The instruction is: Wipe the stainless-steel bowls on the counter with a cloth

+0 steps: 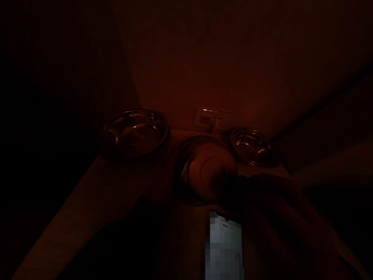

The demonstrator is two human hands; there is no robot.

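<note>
The scene is very dark. A round dish with a shiny side and a paler round face (201,163) stands in the middle of the surface; whether that face is a lid or the inside cannot be made out. Beside its left edge is the dim shape of my left hand (163,179), its fingers lost in shadow. My right hand (236,184) reaches in from the right, over the dish's right part, smeared by motion and dark. What either hand holds, if anything, is hidden. Below the dish lies a lit phone (225,245), partly pixelated.
A larger shiny metal dish (134,136) stands at the back left, and a smaller metal dish (253,147) at the back right. Behind them, a socket plate (212,118) with a plug is on the wall. The light wooden surface (58,217) narrows toward the back.
</note>
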